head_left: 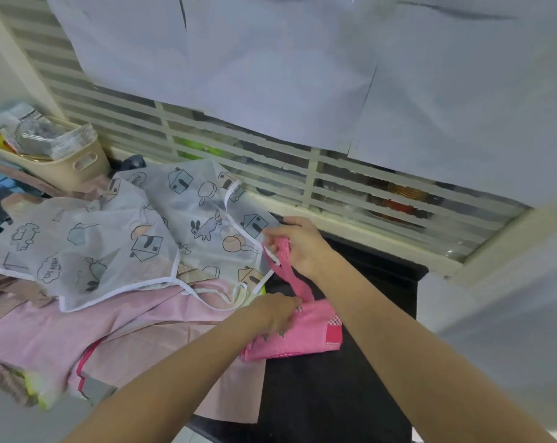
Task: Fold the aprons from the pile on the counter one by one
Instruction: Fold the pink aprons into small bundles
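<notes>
Left hand [278,311] presses folded pink apron [299,334] flat on dark bench [318,394]; right hand [299,244], just above, pinches its strap [286,270]. Apron pile [111,251] lies left.

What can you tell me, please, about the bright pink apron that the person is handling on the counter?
The bright pink apron is a finely checked fabric, folded into a compact bundle with a darker pink patch edged in red-and-white check. It lies on the dark counter, its left edge overlapping the pale pink cloth of the pile. The left hand presses on it, while the right hand grips its long strap, lifted up from the bundle.
</notes>
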`<control>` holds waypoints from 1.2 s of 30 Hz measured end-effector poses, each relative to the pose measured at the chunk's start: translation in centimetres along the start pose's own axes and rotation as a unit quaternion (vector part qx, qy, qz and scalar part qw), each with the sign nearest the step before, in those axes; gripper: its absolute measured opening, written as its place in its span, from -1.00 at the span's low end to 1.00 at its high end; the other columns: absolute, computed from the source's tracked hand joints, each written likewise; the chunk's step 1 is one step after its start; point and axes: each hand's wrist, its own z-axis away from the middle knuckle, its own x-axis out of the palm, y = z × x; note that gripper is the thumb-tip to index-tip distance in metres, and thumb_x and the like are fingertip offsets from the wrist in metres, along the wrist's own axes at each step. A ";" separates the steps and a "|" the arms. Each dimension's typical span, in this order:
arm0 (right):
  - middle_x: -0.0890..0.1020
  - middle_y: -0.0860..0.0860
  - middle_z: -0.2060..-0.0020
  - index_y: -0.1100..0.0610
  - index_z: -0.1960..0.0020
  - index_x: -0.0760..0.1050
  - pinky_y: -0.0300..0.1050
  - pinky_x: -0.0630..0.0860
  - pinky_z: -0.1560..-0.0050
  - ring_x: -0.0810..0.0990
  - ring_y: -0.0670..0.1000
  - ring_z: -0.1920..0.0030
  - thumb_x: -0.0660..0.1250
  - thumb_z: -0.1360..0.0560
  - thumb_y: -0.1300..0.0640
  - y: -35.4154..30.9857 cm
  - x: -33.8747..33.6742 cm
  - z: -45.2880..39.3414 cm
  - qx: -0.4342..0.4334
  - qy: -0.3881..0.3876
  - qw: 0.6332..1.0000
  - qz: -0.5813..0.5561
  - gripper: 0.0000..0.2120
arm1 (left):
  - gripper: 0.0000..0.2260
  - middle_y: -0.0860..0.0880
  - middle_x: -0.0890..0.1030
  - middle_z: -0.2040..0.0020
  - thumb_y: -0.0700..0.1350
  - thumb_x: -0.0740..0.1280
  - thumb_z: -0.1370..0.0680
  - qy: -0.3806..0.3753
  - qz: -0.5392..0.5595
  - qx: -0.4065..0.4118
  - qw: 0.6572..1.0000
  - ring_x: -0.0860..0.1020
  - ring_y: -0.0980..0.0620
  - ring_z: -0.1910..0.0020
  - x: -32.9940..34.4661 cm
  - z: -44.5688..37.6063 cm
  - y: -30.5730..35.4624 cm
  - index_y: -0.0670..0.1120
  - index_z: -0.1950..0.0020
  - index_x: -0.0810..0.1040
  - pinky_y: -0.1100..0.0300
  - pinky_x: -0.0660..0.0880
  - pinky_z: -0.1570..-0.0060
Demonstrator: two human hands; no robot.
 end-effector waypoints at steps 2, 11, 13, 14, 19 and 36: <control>0.50 0.29 0.02 0.11 -0.24 0.27 -0.26 0.46 0.51 0.57 0.05 0.40 0.22 -0.45 0.55 -2.3 0.3 0.8 -0.047 -0.006 0.999 -0.019 -0.50 | -0.70 -0.17 0.56 -0.08 -0.26 0.17 -0.54 0.040 0.005 -0.035 0.999 0.54 -0.17 -0.06 -0.7 0.2 -0.9 -0.16 -0.28 0.33 0.01 0.47 0.00; 0.38 0.24 -0.32 0.32 -0.40 0.27 -0.38 0.18 0.63 0.61 -0.07 0.47 0.09 -0.49 0.57 -5.6 -1.8 2.6 -0.065 0.034 0.991 0.114 -0.50 | -0.80 -0.13 0.60 0.10 -0.27 0.23 -0.54 0.269 0.253 -0.122 0.921 0.51 -0.09 0.26 -4.0 2.6 -5.6 -0.11 -0.14 0.42 0.07 0.48 0.21; 0.40 0.26 -0.29 0.32 -0.47 0.16 -0.38 0.18 0.65 0.60 -0.08 0.51 0.09 -0.49 0.58 -4.8 -2.4 2.5 -0.043 0.051 0.987 0.149 -0.42 | -0.80 -0.12 0.60 0.11 -0.26 0.25 -0.55 0.294 0.321 -0.116 0.893 0.51 -0.03 0.35 -4.5 3.3 -6.2 -0.04 -0.13 0.40 0.16 0.46 0.34; 0.46 0.26 -0.19 0.32 -0.48 0.13 -0.38 0.18 0.65 0.60 -0.08 0.50 0.10 -0.49 0.58 -4.3 -2.6 2.3 -0.032 0.053 0.984 0.167 -0.41 | -0.81 -0.11 0.60 0.10 -0.26 0.26 -0.56 0.307 0.352 -0.104 0.878 0.53 -0.03 0.31 -4.8 3.6 -6.4 -0.03 -0.11 0.40 0.21 0.44 0.35; 0.43 0.12 0.36 0.29 0.10 0.41 -0.37 0.34 0.57 0.65 0.02 0.36 0.10 -0.46 0.58 -2.5 -3.6 1.6 0.042 0.027 0.970 0.236 -0.76 | -0.83 -0.04 0.58 0.03 -0.23 0.28 -0.56 0.334 0.521 -0.045 0.784 0.55 0.00 0.09 -6.5 4.9 -5.8 -0.06 -0.13 0.46 0.21 0.42 0.18; 0.54 0.10 0.12 0.22 0.07 0.40 -0.10 0.45 0.17 0.50 0.06 0.16 0.37 -0.48 0.02 -0.6 -6.0 0.7 0.037 0.202 0.835 0.511 -0.72 | -0.62 -0.03 0.69 0.11 0.00 0.64 -0.12 -0.051 0.597 0.122 0.791 0.66 0.04 0.16 -12.8 10.2 -7.1 0.07 0.10 0.69 0.21 0.59 0.15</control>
